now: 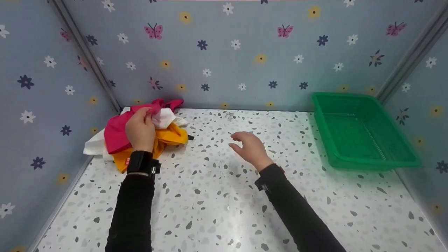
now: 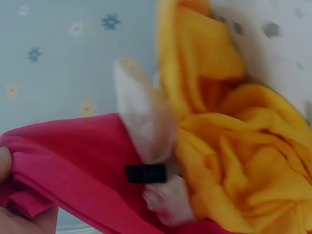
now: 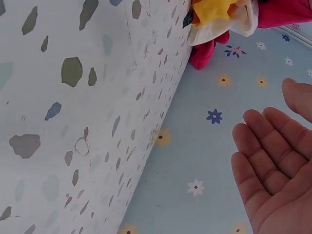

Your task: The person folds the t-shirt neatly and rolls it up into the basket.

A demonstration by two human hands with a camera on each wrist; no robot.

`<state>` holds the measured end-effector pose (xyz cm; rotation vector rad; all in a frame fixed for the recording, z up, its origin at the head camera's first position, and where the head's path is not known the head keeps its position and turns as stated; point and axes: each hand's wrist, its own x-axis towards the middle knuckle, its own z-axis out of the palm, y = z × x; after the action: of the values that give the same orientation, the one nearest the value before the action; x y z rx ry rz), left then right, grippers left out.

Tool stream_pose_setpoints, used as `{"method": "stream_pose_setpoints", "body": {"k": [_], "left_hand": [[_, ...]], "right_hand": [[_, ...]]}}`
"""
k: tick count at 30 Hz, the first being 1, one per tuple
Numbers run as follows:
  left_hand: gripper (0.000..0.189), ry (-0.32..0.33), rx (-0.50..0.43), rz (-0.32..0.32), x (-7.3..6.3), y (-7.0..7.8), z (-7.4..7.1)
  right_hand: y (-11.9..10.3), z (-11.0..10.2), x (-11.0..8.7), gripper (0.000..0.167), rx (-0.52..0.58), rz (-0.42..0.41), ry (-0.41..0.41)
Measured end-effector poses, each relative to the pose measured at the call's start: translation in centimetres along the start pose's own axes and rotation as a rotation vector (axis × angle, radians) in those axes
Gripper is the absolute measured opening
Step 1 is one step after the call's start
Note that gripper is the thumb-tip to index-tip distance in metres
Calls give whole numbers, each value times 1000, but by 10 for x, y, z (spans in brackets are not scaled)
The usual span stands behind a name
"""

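My left hand pinches a fold of pink cloth at the pile by the back left corner. In the left wrist view the pink cloth stretches from between thumb and fingers towards the heap. Yellow cloth and white cloth lie bunched with it, and a small black tab shows against the pink and white fabric. Over the middle of the table my right hand holds nothing; in the right wrist view its palm is turned up with fingers relaxed.
A green plastic basket stands at the right, near the back wall. Patterned blue panels enclose the speckled white tabletop at the back and both sides. Metal strips run along the panel corners.
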<state>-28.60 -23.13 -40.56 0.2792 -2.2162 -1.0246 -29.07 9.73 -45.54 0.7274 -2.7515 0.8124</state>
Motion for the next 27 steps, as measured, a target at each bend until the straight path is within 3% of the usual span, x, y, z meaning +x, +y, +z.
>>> {"method": "stream_pose_setpoints", "body": {"k": [5,12,16,23,27], "left_hand": [[19,35,-124,56,3,19,-8],[18,-5,-241,96,1,48,-16],[18,-58,-310,105,-8,65,-17],[16,-137,-432,229,-27,95,-13],[16,-186,-497,266,-40,109,-13]], "right_hand": [[-2,1,0,31,21,-16,8],[-4,3,2,31,41,-30,20],[-8,5,3,31,47,-21,17],[-14,8,6,37,88,-19,39],[-17,9,9,42,131,-22,62]]}}
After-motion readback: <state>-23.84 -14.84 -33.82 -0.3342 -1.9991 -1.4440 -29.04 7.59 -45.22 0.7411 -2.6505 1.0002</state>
